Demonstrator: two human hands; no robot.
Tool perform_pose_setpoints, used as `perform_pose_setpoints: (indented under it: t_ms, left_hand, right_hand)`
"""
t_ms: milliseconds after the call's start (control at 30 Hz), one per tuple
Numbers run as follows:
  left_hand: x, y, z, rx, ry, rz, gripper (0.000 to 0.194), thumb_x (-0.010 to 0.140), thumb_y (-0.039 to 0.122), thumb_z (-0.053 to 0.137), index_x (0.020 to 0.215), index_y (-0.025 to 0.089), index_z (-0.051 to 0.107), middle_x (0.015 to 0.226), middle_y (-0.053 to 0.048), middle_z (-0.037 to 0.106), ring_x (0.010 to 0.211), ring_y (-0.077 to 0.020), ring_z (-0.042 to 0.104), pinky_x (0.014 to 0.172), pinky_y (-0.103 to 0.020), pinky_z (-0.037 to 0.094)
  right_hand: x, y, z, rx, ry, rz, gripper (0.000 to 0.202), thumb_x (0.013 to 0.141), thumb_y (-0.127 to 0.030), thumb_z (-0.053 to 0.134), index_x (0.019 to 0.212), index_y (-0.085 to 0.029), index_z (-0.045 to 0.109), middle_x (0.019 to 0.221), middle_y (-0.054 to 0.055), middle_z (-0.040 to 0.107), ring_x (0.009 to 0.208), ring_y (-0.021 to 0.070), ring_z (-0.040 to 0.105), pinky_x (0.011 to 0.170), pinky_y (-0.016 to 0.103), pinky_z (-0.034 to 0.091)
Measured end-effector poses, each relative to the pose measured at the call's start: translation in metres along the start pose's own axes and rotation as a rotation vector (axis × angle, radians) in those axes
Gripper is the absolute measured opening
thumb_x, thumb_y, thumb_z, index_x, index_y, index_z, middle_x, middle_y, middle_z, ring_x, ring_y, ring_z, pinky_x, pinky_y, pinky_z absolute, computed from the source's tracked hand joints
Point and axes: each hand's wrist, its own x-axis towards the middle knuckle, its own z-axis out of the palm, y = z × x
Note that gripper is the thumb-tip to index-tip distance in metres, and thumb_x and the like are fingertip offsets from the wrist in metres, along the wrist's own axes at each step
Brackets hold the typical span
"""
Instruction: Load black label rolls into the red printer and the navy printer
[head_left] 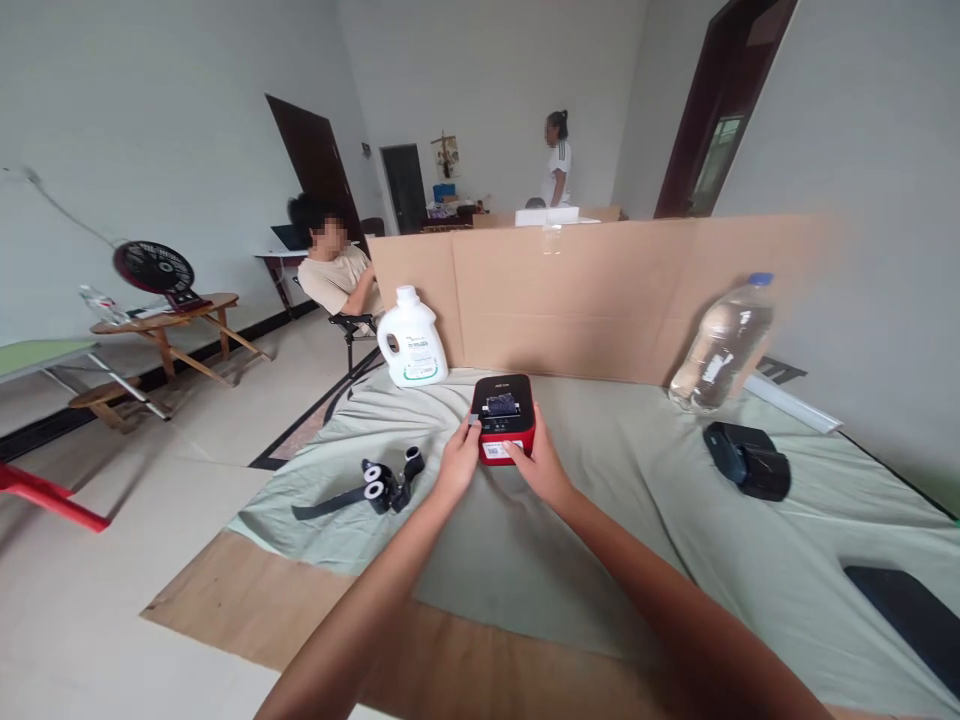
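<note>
Both my hands hold a red box with a black top [504, 418] near the middle of the cloth-covered table [600, 540]. My left hand [459, 456] grips its left side, the thumb at the near left corner. Around the right side is my right hand [541, 462], its thumb on the white label at the front. A picture and small print show on the box's dark top. To the left of my left forearm lie several black rolls with white cores [382, 485], one with a strip trailing left.
A white jug [412, 340] and a large clear bottle with a blue cap [724, 345] stand before a cardboard panel [562, 300]. At right lie a black device [746, 460] and a dark flat object [911, 620]. Two people are beyond the table.
</note>
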Motion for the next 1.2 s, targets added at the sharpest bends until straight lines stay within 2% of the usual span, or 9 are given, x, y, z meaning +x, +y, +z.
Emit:
perform_pose_setpoints:
  t_ms: [67,133,200,300,467,700,967,1100,1200]
  left_hand:
    - [-0.033,-0.006,0.029,0.049,-0.022,0.088,0.038,0.097,0.044,0.055,0.124,0.023,0.07,0.135,-0.008,0.066,0.136,-0.0267,0.053,0.122,-0.043,0.033]
    - [-0.057,-0.008,0.052,0.065,-0.033,0.157,0.044,0.098,0.048,0.052,0.132,0.023,0.066,0.141,-0.008,0.061,0.139,-0.0252,0.05,0.123,-0.041,0.031]
    - [-0.071,-0.01,0.069,0.028,-0.063,0.158,0.049,0.098,0.051,0.051,0.137,0.023,0.062,0.147,-0.008,0.057,0.142,-0.0242,0.047,0.124,-0.04,0.031]
    - [-0.078,-0.014,0.082,-0.046,-0.111,0.098,0.056,0.098,0.055,0.049,0.143,0.022,0.057,0.153,-0.008,0.052,0.147,-0.0235,0.041,0.126,-0.039,0.028]
    - [-0.085,-0.021,0.083,-0.086,-0.121,0.102,0.06,0.1,0.057,0.045,0.148,0.023,0.052,0.158,-0.005,0.045,0.15,-0.0235,0.037,0.127,-0.038,0.027]
    - [-0.095,-0.025,0.08,-0.076,-0.132,0.067,0.06,0.102,0.053,0.042,0.155,0.024,0.043,0.162,-0.002,0.038,0.153,-0.0222,0.031,0.128,-0.037,0.024]
    - [-0.099,-0.022,0.081,-0.079,-0.146,0.061,0.065,0.103,0.054,0.039,0.157,0.019,0.038,0.164,-0.006,0.034,0.154,-0.0228,0.029,0.129,-0.038,0.021]
    - [-0.099,-0.018,0.079,-0.058,-0.124,0.039,0.065,0.101,0.055,0.042,0.156,0.02,0.04,0.163,-0.005,0.036,0.153,-0.0229,0.03,0.128,-0.036,0.025]
    - [-0.098,-0.018,0.074,-0.068,-0.153,0.079,0.059,0.101,0.054,0.041,0.15,0.022,0.048,0.159,-0.005,0.044,0.151,-0.0241,0.034,0.127,-0.038,0.026]
  right_hand:
    - [-0.034,-0.004,-0.035,-0.053,0.016,0.055,0.086,0.092,-0.044,0.061,0.162,-0.023,0.016,0.161,0.014,0.037,0.147,0.03,0.038,0.121,0.053,0.033]
    - [-0.062,-0.006,-0.058,-0.072,0.045,0.105,0.084,0.094,-0.046,0.058,0.162,-0.023,0.014,0.162,0.014,0.035,0.149,0.0288,0.037,0.122,0.052,0.033]
    - [-0.08,-0.005,-0.071,-0.102,0.085,0.141,0.084,0.095,-0.048,0.056,0.162,-0.021,0.014,0.162,0.015,0.036,0.149,0.0293,0.036,0.122,0.052,0.034]
    - [-0.09,0.0,-0.081,-0.174,0.102,0.155,0.083,0.095,-0.046,0.055,0.162,-0.018,0.014,0.159,0.017,0.039,0.149,0.031,0.036,0.121,0.054,0.034]
    - [-0.091,0.01,-0.088,-0.261,0.078,0.113,0.086,0.094,-0.042,0.057,0.162,-0.016,0.014,0.159,0.019,0.038,0.15,0.0335,0.034,0.12,0.056,0.035]
    - [-0.098,0.013,-0.084,-0.243,0.039,0.135,0.089,0.093,-0.043,0.058,0.162,-0.015,0.009,0.16,0.02,0.035,0.15,0.035,0.034,0.119,0.057,0.036]
    - [-0.1,0.014,-0.083,-0.236,0.06,0.124,0.092,0.092,-0.044,0.06,0.162,-0.014,0.009,0.161,0.021,0.034,0.15,0.035,0.033,0.12,0.058,0.033]
    - [-0.099,0.013,-0.084,-0.206,0.061,0.124,0.091,0.091,-0.045,0.062,0.162,-0.016,0.012,0.161,0.02,0.034,0.15,0.0335,0.032,0.121,0.057,0.033]
    - [-0.099,0.011,-0.085,-0.193,0.057,0.111,0.09,0.091,-0.044,0.062,0.161,-0.018,0.012,0.162,0.019,0.033,0.151,0.0325,0.032,0.122,0.056,0.031]
